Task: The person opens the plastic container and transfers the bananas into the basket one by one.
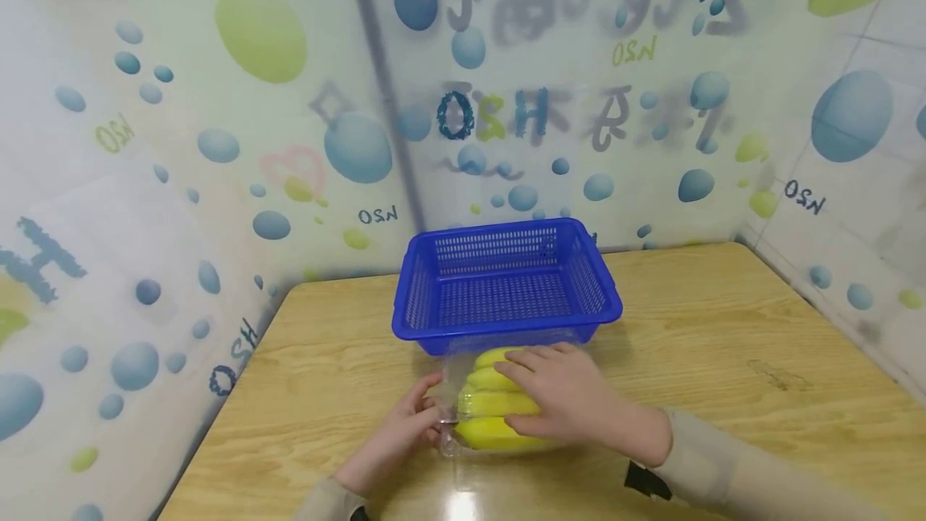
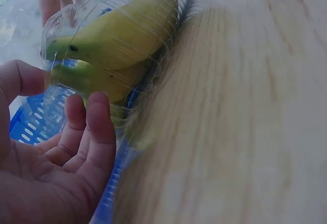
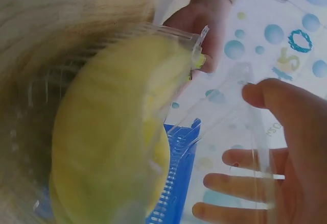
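Observation:
A clear plastic clamshell box (image 1: pixel 450 445) with a bunch of yellow bananas (image 1: pixel 499 404) in it sits on the wooden table, its banana stems pointing left. My left hand (image 1: pixel 407 428) holds the box's left end. In the left wrist view, the left hand (image 2: pixel 66 152) has its thumb and curled fingers about the box's edge. Across the top lies my right hand (image 1: pixel 567 392), fingers stretched over the bananas. The right wrist view shows the right hand (image 3: pixel 265 173) with spread fingers against the clear lid (image 3: pixel 250 112), which stands partly raised from the bananas (image 3: pixel 112 132).
Right behind the box stands a blue perforated plastic basket (image 1: pixel 506 330); no contents show in it. The wooden table (image 1: pixel 723 344) extends to both sides. A patterned sheet (image 1: pixel 463 183) with dots and lettering encloses the back and sides.

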Demonstrator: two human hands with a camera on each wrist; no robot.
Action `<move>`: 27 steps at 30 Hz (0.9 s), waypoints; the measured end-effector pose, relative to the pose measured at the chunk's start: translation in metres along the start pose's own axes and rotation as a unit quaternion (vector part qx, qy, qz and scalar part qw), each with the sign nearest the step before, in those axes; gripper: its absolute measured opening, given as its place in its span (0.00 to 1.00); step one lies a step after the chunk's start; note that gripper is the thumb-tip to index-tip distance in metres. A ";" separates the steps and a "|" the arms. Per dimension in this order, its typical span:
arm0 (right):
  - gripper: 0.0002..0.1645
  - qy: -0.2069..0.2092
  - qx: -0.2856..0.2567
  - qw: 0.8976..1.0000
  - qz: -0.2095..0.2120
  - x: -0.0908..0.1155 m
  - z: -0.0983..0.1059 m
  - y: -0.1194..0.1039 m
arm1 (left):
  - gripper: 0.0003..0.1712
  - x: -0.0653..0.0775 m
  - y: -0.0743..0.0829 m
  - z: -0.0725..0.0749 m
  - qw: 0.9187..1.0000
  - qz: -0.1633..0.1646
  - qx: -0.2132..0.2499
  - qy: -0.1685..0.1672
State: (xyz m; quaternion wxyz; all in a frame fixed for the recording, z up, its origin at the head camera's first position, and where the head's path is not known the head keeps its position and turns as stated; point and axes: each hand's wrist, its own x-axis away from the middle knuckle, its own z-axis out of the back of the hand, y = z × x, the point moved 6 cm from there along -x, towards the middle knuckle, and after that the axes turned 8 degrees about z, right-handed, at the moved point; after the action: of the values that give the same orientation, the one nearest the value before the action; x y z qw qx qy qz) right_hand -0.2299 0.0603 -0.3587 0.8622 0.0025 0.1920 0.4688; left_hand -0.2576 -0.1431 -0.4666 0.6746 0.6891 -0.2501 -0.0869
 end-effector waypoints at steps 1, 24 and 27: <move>0.38 0.008 0.005 1.000 0.001 0.000 0.002 0.001 | 0.38 0.000 0.001 0.000 1.000 -0.001 -0.005 0.001; 0.29 0.005 -0.028 1.000 0.012 -0.004 0.026 0.018 | 0.40 0.006 0.012 -0.008 0.994 -0.048 -0.100 -0.015; 0.28 0.002 -0.024 1.000 0.014 -0.004 0.030 0.021 | 0.40 0.007 0.012 -0.007 0.993 -0.047 -0.106 -0.018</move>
State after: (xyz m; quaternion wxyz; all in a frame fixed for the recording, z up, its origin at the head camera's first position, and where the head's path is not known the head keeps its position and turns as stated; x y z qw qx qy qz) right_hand -0.2387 0.0742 -0.3259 0.8549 -0.0166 0.1825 0.4853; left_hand -0.2513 -0.1395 -0.4534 0.7343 0.6230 -0.2189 -0.1573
